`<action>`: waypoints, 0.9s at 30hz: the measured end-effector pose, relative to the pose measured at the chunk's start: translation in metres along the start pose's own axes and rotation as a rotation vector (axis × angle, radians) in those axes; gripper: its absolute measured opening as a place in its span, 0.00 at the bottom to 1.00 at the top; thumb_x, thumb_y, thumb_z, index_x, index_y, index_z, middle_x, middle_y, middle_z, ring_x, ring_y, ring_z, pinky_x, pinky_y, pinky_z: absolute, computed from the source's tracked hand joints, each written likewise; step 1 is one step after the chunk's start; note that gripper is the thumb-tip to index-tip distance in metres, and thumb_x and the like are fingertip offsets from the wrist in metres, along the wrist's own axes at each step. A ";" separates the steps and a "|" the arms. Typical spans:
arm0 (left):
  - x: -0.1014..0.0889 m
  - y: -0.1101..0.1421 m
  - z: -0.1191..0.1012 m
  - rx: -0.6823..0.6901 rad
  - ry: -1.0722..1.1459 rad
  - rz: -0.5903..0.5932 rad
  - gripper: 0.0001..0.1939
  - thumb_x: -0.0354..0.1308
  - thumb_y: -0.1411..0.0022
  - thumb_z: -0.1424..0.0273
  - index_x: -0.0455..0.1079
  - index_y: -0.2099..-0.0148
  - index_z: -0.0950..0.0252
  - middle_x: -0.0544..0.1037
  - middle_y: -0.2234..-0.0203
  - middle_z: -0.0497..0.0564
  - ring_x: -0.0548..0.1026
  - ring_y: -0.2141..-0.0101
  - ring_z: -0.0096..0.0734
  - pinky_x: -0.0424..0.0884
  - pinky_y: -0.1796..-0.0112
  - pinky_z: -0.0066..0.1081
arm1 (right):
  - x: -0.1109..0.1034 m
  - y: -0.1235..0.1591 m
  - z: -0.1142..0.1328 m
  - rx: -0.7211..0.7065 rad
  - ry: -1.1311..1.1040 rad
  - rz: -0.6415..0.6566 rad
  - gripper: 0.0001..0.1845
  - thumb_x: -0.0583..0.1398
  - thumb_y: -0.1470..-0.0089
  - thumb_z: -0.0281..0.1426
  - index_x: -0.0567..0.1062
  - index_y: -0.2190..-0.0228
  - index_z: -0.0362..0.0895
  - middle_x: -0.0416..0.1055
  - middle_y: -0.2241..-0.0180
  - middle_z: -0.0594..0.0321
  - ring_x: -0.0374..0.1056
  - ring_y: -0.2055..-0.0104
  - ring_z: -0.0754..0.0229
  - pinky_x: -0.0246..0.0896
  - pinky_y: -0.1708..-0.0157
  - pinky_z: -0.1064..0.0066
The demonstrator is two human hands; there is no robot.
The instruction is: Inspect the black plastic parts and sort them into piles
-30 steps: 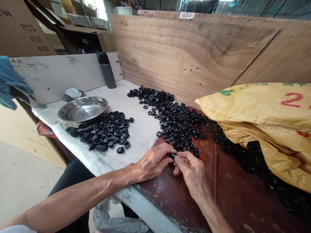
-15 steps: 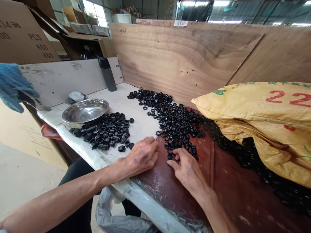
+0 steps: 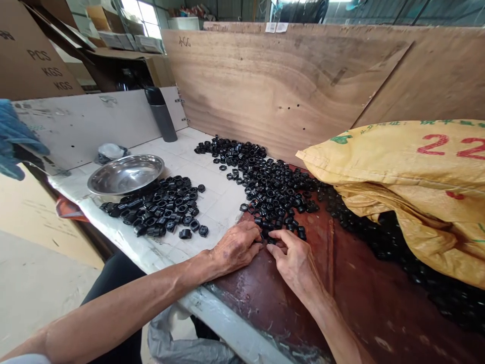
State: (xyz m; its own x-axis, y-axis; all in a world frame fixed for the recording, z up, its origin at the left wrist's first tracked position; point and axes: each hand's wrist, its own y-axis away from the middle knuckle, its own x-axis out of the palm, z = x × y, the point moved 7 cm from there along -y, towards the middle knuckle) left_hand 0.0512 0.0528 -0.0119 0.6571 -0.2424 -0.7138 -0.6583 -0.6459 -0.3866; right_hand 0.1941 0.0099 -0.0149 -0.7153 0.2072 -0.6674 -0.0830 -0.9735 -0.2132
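My left hand [image 3: 239, 244] is closed, palm down, with its fingertips pinched at a small black plastic ring that the fingers mostly hide. Just to its right, my right hand [image 3: 294, 255] has thumb and forefinger round another black plastic ring [image 3: 272, 241] at the near end of a long heap. That heap of black plastic rings [image 3: 271, 189] runs from the back panel onto the reddish-brown board [image 3: 242, 288]. A second pile of black ring-shaped parts [image 3: 159, 206] lies on the white tabletop left of my hands; some parts there have spoked centres.
A steel bowl [image 3: 127, 174] stands behind the left pile, with a dark bottle [image 3: 162, 115] beyond it. A yellow woven sack [image 3: 401, 172] spills black parts [image 3: 382, 237] on the right. The wooden panel [image 3: 288, 86] closes off the back; a blue cloth [image 3: 20, 131] hangs at left.
My left hand has moved right to the near end of the heap, close to my right fingertips. My right hand has shifted slightly and its fingers have drawn in. The view has turned a little.
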 end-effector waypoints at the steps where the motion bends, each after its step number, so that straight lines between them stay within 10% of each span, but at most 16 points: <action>1: -0.002 0.000 0.003 -0.050 0.037 -0.025 0.03 0.58 0.41 0.76 0.71 0.65 0.64 0.78 0.64 0.54 0.76 0.61 0.37 0.74 0.57 0.36 | 0.001 -0.001 0.002 -0.010 -0.028 0.010 0.11 0.59 0.45 0.27 0.78 0.60 0.44 0.78 0.59 0.56 0.75 0.59 0.54 0.70 0.61 0.67; 8: -0.002 -0.001 0.016 -0.562 0.802 -0.035 0.11 0.64 0.45 0.70 0.70 0.59 0.66 0.75 0.75 0.45 0.72 0.74 0.26 0.67 0.71 0.27 | -0.001 0.000 0.005 0.138 -0.308 -0.020 0.13 0.64 0.44 0.36 0.76 0.58 0.44 0.77 0.63 0.59 0.75 0.64 0.57 0.73 0.63 0.68; 16: -0.007 -0.002 0.009 -0.541 1.007 -0.033 0.20 0.68 0.44 0.67 0.72 0.52 0.69 0.78 0.69 0.49 0.75 0.68 0.27 0.69 0.63 0.30 | -0.012 -0.001 0.013 -0.047 -0.318 -0.085 0.12 0.62 0.40 0.35 0.82 0.55 0.49 0.76 0.54 0.58 0.74 0.52 0.57 0.71 0.52 0.69; 27: -0.006 -0.004 0.001 -0.457 1.125 -0.039 0.18 0.69 0.43 0.65 0.72 0.54 0.70 0.81 0.64 0.55 0.80 0.63 0.34 0.74 0.55 0.37 | -0.009 0.004 0.006 0.182 -0.464 -0.088 0.17 0.65 0.43 0.44 0.78 0.58 0.46 0.79 0.62 0.59 0.78 0.64 0.57 0.75 0.60 0.68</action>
State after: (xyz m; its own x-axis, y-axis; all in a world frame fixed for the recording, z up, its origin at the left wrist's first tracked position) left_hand 0.0492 0.0580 -0.0068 0.7747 -0.5635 0.2868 -0.5900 -0.8074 0.0074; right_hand 0.1961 0.0039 -0.0054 -0.9299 0.2643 -0.2560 -0.2469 -0.9640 -0.0984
